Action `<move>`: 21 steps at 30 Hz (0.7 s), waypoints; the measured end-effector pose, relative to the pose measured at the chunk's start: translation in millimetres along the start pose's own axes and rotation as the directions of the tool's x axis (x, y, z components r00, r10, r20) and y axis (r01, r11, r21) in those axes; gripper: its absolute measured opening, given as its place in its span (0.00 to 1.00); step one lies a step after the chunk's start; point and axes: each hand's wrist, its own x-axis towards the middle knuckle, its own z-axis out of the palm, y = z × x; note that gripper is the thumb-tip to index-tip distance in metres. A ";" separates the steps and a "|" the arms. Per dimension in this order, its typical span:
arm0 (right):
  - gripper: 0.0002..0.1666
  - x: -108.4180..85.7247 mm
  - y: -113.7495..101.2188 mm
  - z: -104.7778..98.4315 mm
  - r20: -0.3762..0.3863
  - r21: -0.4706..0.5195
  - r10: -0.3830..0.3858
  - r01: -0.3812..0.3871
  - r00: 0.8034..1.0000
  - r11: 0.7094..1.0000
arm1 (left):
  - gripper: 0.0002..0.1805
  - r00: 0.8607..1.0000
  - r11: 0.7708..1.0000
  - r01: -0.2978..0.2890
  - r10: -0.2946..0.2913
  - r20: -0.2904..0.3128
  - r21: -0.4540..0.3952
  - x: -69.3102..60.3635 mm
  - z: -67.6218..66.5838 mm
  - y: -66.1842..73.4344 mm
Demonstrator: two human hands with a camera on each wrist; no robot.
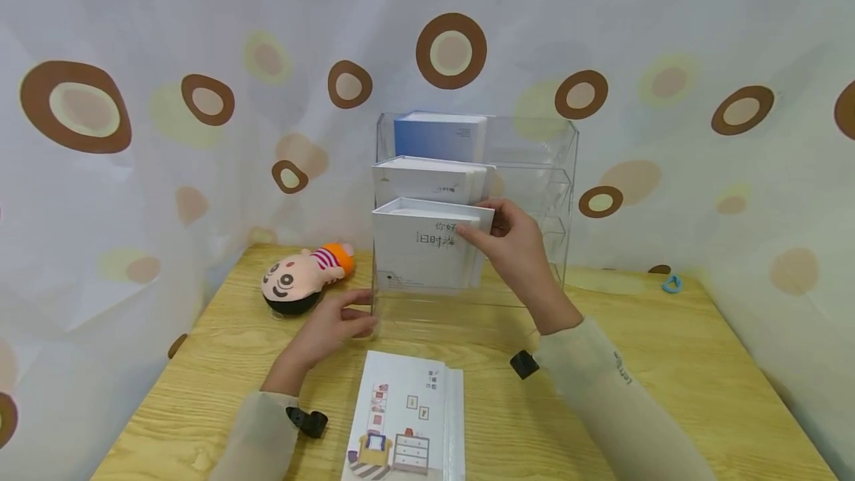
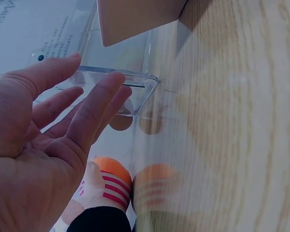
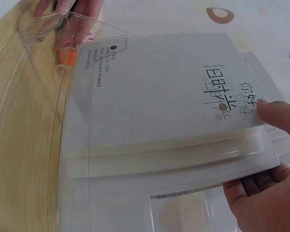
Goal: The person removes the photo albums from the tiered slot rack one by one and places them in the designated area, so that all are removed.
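A clear acrylic tiered rack [image 1: 534, 280] stands on the table with white and blue book-like boxes in its tiers. My right hand [image 1: 514, 243] pinches the upper right edge of the front white box [image 1: 421, 251], thumb on its printed face and fingers behind. In the right wrist view the box [image 3: 159, 92] sits partly inside the clear front tier. My left hand [image 1: 334, 325] is at the rack's lower left side, its fingertips at the edge; in the left wrist view the fingers [image 2: 101, 101] are loosely extended around the clear corner.
Another white box [image 1: 401, 414] with a furniture drawing lies flat at the table's front. A plush doll [image 1: 300, 280] lies left of the rack, and a small blue object [image 1: 672, 284] sits at the back right. Behind the rack hangs a dotted curtain [image 1: 280, 13].
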 end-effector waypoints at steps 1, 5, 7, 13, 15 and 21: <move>0.28 0.2 -0.2 0.1 0.001 0.007 0.001 -0.002 1.000 1.000 | 0.32 1.000 1.000 -0.003 0.003 0.002 -0.001 -0.1 -0.1 -0.5; 0.27 0.8 -0.1 1.6 0.012 0.026 -0.004 0.003 1.000 1.000 | 0.32 1.000 1.000 -0.009 0.009 0.001 -0.001 -0.2 0.2 -1.5; 0.27 0.9 -0.1 2.4 0.021 0.033 -0.004 0.003 1.000 0.999 | 0.31 1.000 1.000 -0.009 0.009 -0.002 0.005 -0.4 0.4 -1.0; 0.26 1.7 -0.8 4.7 0.043 0.061 -0.005 0.002 0.999 0.998 | 0.32 1.000 1.000 -0.002 0.002 0.001 0.001 -1.2 0.4 0.3; 0.26 1.7 -1.8 4.9 0.046 0.078 -0.009 0.005 0.999 0.997 | 0.32 1.000 1.000 -0.002 0.002 0.000 -0.004 -1.3 0.4 0.4; 0.25 3.9 -1.9 5.1 0.052 0.125 -0.017 0.010 0.999 0.992 | 0.33 1.000 1.000 0.005 -0.005 -0.001 -0.005 -0.8 0.0 1.8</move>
